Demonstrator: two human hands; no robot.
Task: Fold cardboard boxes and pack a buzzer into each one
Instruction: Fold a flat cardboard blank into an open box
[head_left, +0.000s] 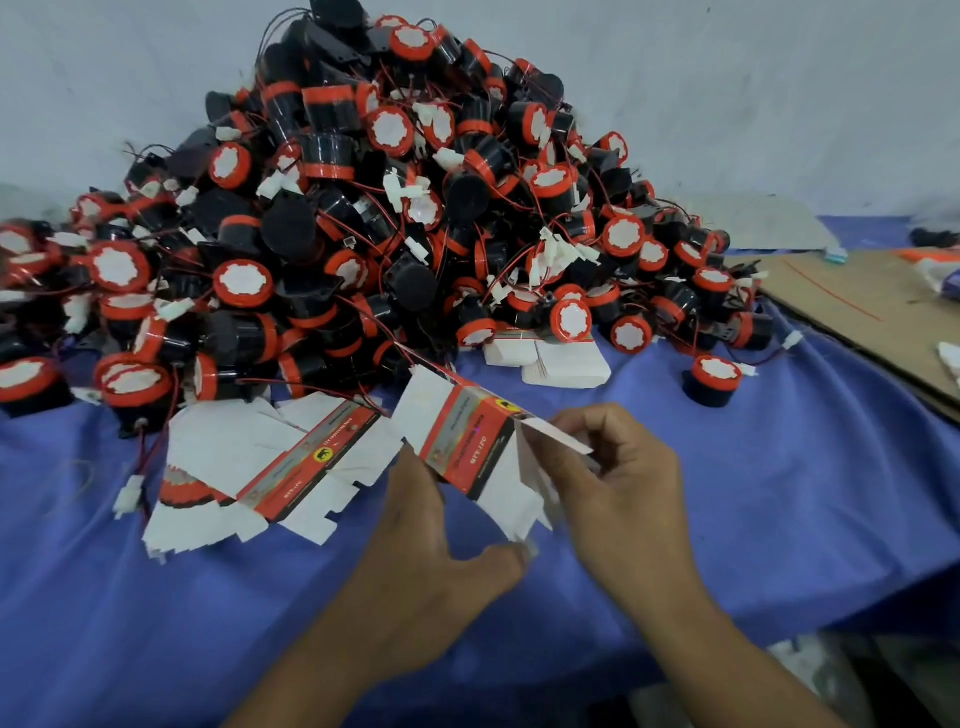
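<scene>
Left hand (431, 540) gripped a half-folded white-and-red cardboard box (467, 441) near the blue-clothed desk's (156, 623) front edge; right hand (623, 483) pinched its white flap (558, 435).

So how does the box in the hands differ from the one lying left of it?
The held box is raised and partly opened, gripped by left hand and right hand; the flat box lies collapsed on the cloth, untouched. Both have white flaps and a red band.

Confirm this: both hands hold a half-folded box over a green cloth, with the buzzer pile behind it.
Wrong colour: the head view shows the cloth is blue, not green. The left hand and right hand do hold the half-folded box, with the buzzer pile behind it.
</scene>
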